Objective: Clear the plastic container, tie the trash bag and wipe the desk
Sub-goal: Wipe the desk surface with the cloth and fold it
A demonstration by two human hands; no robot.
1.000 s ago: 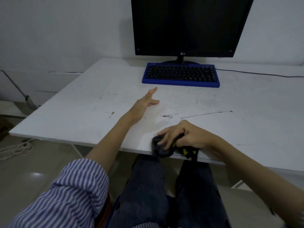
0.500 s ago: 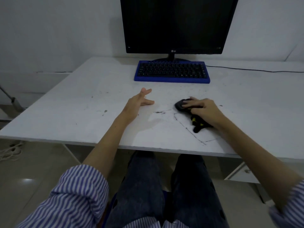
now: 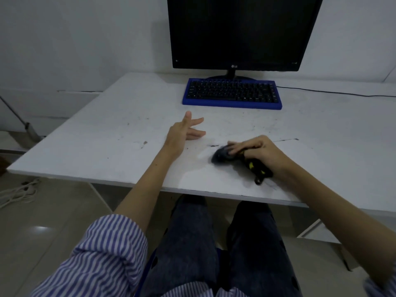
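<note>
Desk wiping is under way: the right hand curls its fingers over a crumpled dark cloth with yellow markings and presses it onto the white desk top, near the front edge. Half a second ago the same hand and cloth lay a little further back on the desk, and a second ago they were at the very front edge, so the cloth has gone away from the person and part of the way back. The cloth's leading end is blurred, so its exact shape there is hard to tell. The left hand rests on the desk just beside it, fingers straight and spread, holding nothing, much where it was before.

The desk surface is scuffed, with dark specks and a thin dark line near the right hand. At the back stands a blue-framed keyboard with black keys, and behind it a black flat monitor, screen dark. A thin black cable runs off to the right along the desk. A plain white wall is behind, a pale tiled floor below, with a coil of white cord lying at the left. Striped blue-and-white sleeves and dark jeans fill the foreground.
</note>
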